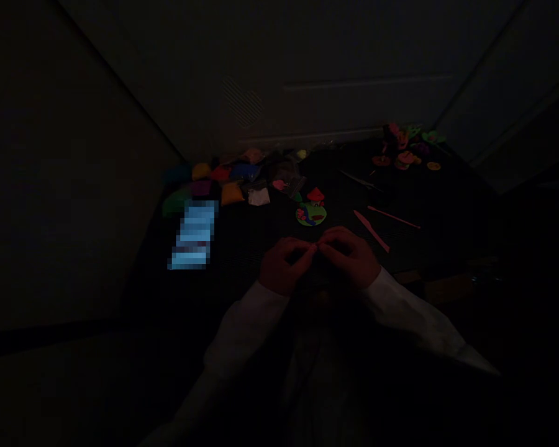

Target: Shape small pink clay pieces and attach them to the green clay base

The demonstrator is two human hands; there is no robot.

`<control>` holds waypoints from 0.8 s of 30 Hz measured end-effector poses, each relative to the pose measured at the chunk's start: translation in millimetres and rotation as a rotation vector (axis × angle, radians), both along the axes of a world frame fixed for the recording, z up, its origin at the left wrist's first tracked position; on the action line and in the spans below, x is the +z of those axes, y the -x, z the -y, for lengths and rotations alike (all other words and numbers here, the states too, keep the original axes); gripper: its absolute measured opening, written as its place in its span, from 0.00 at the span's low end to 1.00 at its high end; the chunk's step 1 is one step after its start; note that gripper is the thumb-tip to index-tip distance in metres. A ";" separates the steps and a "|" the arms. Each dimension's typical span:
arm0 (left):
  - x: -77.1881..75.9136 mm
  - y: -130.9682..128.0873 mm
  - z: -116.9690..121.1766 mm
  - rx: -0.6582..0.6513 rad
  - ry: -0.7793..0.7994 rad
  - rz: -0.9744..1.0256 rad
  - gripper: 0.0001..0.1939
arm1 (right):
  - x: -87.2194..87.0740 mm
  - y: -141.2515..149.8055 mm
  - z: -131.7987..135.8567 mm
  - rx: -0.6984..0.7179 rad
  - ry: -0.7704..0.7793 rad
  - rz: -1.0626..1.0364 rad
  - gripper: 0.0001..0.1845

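Observation:
My left hand (283, 266) and my right hand (350, 257) meet fingertip to fingertip just above the dark table. Both are closed in a pinch around a tiny pinkish piece of clay (313, 246), mostly hidden by the fingers and hard to see in the dim light. Right behind them lies a round green clay figure (317, 215) with a red-capped mushroom, a blue strip and small pink bits on it. To the right of my right hand rest a pink clay knife (371, 231) and a thin pink modelling stick (394, 217).
A lit phone (194, 234), its screen blurred, lies at the left. Behind it are bags of coloured clay, among them an orange bag (233, 193) and a white bag (259, 196). Scissors (358, 179) lie farther back. Finished clay figures (404, 160) crowd the back right corner by the wall.

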State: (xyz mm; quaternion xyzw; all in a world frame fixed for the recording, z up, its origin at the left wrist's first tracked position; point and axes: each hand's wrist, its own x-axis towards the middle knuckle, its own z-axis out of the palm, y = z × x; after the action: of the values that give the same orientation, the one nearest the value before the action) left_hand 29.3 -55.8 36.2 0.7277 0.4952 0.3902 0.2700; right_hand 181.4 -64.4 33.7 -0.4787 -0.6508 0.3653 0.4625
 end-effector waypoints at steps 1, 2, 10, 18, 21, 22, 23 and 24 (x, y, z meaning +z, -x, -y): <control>0.0 0.1 -0.1 0.004 0.000 0.003 0.04 | 0.1 0.3 0.1 0.005 -0.008 0.010 0.06; 0.0 0.2 -0.2 0.005 0.003 0.006 0.04 | -0.1 0.5 0.1 0.007 -0.017 0.018 0.06; 0.4 -0.6 0.4 0.006 0.017 0.027 0.04 | -0.7 2.0 0.0 -0.008 -0.017 0.006 0.05; 1.1 0.6 -0.5 0.016 0.013 0.031 0.05 | -0.3 0.6 0.0 -0.001 -0.010 0.019 0.05; 1.0 1.4 -0.7 0.003 0.009 0.003 0.04 | 0.0 0.5 0.4 -0.002 -0.011 0.045 0.06; 0.9 1.4 -0.7 0.005 0.011 -0.003 0.04 | 0.2 0.7 0.5 -0.009 -0.013 0.049 0.06; 0.8 1.3 -0.7 0.007 0.013 -0.007 0.04 | 0.3 1.0 0.7 -0.014 -0.018 0.051 0.06; 0.7 1.0 -0.6 0.009 0.016 -0.009 0.04 | 0.4 1.5 0.9 -0.017 -0.025 0.055 0.06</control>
State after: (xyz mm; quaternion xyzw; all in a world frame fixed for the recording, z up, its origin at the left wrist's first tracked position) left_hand 28.3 -55.1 36.8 0.7249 0.5030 0.3841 0.2718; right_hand 180.0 -65.3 34.1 -0.4883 -0.6635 0.3400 0.4535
